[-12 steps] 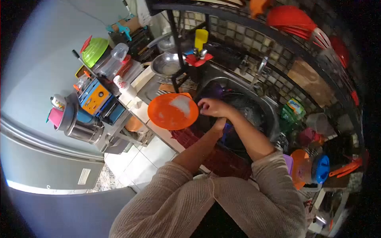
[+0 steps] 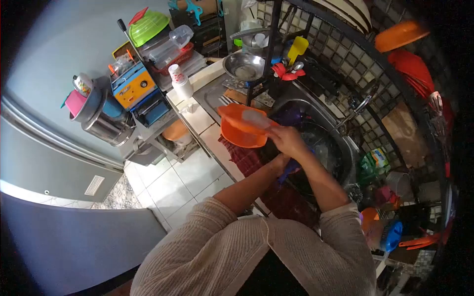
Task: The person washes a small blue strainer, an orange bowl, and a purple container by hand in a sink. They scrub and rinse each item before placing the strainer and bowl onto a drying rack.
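Note:
My right hand point(image 2: 288, 141) is closed on the near rim of an orange dish point(image 2: 249, 121), which is tilted and has a whitish patch on its surface. Right below it, a second orange bowl point(image 2: 244, 139) shows at the counter's edge. Under my right wrist, my left hand point(image 2: 280, 164) is mostly hidden, beside something blue-purple point(image 2: 292, 168) over the sink; its fingers cannot be made out. The metal sink point(image 2: 348, 148) holds a dark round vessel point(image 2: 323, 155) with water in it.
A faucet point(image 2: 364, 101) rises behind the sink. A black rack post point(image 2: 269, 54) stands near a metal bowl point(image 2: 244, 66). Stacked cups point(image 2: 181, 85) stand on the counter, left of the sink. A dark red cloth point(image 2: 242, 157) hangs over the front edge.
The orange dish has gone from lying flat to tilted, uncovering the bowl below, and my right hand has come onto its rim. The view has shifted, too.

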Tool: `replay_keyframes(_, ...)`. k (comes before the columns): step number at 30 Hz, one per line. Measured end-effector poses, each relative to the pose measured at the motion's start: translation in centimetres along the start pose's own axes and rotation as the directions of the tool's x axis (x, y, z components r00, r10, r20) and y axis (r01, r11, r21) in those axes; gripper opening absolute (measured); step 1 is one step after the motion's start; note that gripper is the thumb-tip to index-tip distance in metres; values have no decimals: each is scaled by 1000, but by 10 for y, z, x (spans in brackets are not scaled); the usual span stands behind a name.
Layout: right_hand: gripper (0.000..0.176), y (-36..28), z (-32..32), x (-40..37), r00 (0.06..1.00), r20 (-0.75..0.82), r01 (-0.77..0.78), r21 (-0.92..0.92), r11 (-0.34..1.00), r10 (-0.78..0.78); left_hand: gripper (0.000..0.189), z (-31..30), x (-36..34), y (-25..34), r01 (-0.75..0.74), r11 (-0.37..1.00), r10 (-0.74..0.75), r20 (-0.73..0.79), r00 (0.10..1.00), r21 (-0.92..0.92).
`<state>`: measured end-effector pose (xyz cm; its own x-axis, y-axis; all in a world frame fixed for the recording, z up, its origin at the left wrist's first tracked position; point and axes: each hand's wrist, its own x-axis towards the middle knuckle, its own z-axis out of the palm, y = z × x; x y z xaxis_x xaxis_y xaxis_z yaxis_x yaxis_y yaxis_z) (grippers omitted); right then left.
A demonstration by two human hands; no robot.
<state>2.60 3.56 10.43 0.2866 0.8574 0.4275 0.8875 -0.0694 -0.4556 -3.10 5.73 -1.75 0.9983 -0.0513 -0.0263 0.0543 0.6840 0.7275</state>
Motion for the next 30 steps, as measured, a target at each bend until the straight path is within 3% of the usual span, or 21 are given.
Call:
replay_keyframes(1,20,-3,-11,-3,1000,5,5,-8,1000,-5,43,6,-4,10,-8,1000,8,4,1000,-5)
replay_keyframes(3,20,-4,-31,-8,995,-31,-93,163,982,99,41,15,-9,32,195,977,-185,-113,976,84)
replay_keyframes(4,22,0,-37,-13,981,35,-192,174,966,189,39,2,-1,32,297,950,-286,-114,951,96)
replay_keyframes(5,22,2,-42,-15,982,35,-191,169,967,188,39,-11,6,30,294,951,-284,-110,953,95)
replay_keyframes(7,23,2,-54,-19,994,-78,69,-17,997,-71,39,-26,1,47,413,906,-404,-100,909,90)
replay_keyframes(9,24,2,-69,-30,997,-13,71,-76,995,-72,42,-29,-5,53,399,911,-384,-144,912,102)
replay_keyframes(11,23,3,-79,-49,991,43,133,-311,941,-126,45,-25,-13,59,327,941,-306,-196,931,83)
replay_keyframes(12,23,4,-84,-60,993,38,122,-314,942,-116,58,-26,-14,58,332,943,-326,-125,937,31)
replay_keyframes(15,24,14,-103,-102,1000,15,9,-349,937,-4,55,-31,-28,52,349,937,-348,-117,930,-8)
replay_keyframes(17,23,23,-113,-129,978,27,-176,-413,894,205,52,-26,-39,62,368,930,-366,-180,913,-26)
replay_keyframes(19,20,24,-117,-149,970,-14,-220,-466,857,242,49,-30,-43,68,284,958,-287,-253,924,-49)
replay_keyframes(20,20,19,-118,-156,945,25,-266,-526,808,327,49,-30,-44,70,301,953,-301,-239,923,-40)
replay_keyframes(22,19,20,-116,-177,906,43,-318,-587,744,421,46,-32,-47,70,298,954,-292,-363,885,-41)
replay_keyframes(24,23,36,-96,-205,929,122,-203,-618,759,348,47,-38,-47,59,297,952,-252,-369,895,71)
replay_keyframes(25,23,34,-91,-212,927,104,-222,-620,752,360,48,-39,-48,55,282,945,-202,-377,904,169)
replay_keyframes(30,22,35,-57,-231,878,215,-216,-618,756,427,43,-25,-66,62,201,975,-153,-382,911,90)
